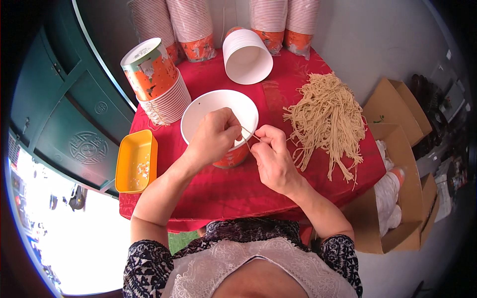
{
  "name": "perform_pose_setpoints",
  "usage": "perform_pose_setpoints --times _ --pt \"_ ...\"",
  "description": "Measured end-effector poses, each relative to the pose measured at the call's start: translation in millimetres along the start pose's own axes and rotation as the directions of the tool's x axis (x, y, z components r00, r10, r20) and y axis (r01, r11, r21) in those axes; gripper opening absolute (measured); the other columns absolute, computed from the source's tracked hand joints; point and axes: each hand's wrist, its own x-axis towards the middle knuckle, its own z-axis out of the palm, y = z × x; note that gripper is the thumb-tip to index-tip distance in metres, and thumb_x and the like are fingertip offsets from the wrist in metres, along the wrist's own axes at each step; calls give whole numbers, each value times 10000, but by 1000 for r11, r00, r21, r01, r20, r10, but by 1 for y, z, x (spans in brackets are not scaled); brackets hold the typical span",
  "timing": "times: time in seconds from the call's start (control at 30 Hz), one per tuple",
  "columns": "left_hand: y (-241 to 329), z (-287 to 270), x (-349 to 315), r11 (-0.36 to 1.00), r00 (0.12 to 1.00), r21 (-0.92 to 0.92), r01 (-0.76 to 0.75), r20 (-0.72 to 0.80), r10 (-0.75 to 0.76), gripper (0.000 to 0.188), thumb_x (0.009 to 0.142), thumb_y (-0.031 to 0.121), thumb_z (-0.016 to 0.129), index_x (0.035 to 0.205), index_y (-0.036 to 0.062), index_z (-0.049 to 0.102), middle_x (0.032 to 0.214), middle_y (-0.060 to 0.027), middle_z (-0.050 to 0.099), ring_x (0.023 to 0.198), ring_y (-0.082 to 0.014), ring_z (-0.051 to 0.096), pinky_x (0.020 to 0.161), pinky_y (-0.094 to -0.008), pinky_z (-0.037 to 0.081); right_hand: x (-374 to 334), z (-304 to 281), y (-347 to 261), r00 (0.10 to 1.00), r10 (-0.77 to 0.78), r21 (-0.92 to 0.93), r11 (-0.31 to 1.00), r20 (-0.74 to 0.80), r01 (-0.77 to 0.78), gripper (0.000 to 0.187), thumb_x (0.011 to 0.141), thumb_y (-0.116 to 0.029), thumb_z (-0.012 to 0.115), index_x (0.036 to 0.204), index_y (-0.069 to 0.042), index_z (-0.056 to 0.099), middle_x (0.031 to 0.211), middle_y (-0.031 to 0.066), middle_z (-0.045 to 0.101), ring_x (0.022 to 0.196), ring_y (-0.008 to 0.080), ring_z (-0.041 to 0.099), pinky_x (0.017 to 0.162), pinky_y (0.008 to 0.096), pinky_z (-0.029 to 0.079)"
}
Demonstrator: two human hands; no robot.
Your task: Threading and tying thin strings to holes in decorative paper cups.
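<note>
A paper bucket [196, 113], white inside and orange outside, stands open-mouthed in the middle of the table. My left hand [214, 136] is over its mouth, closed in a fist with thumb and forefinger pinched on a thin tan string [247, 133]. Just past the bucket's right side, my right hand [273, 161] pinches the same string between its fingertips. A short length runs between the two hands; part of it is hidden by the fingers. To the right lies a loose heap of similar tan strings [328, 119].
A red cloth [198, 203] covers the table. Left are a stack of buckets [166, 94] and a yellow tray [122, 166] with small white bits. Behind, a white bucket [247, 57] lies tipped among wrapped stacks [191, 22]. Cardboard boxes [410, 171] stand on the right, a green door [64, 104] on the left.
</note>
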Motion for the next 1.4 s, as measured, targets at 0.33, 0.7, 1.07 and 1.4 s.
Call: perform_pose_setpoints --times 0.33,0.7,1.07,1.4 --pt "-3 6 -11 893 923 278 -354 -50 382 56 799 9 639 842 -22 620 766 -158 673 690 -327 673 618 -386 522 2 4 -1 942 321 254 923 -99 -287 98 909 67 593 978 17 545 872 124 581 763 215 626 632 303 500" --pt "10 1 -29 848 920 368 -381 57 388 89 812 -51 658 877 -33 600 842 -133 650 756 -235 671 633 -338 525 11 13 -7 835 550 454 747 -12 -485 44 978 -26 592 1004 5 572 795 24 609 711 56 551 611 234 463" --pt "2 1 -24 888 914 234 -395 3 406 80 832 -27 664 905 -22 632 817 -105 669 736 -177 650 618 -307 510 13 17 -10 840 541 423 770 -35 -478 39 931 19 627 959 15 600 794 64 640 690 81 600 554 259 465" --pt "4 2 -17 919 941 218 -328 -8 338 65 844 3 661 906 -16 649 808 -87 692 711 -143 652 583 -280 494 13 13 -8 912 391 266 898 -121 -350 116 838 88 675 921 10 651 791 50 561 610 112 547 512 275 425"
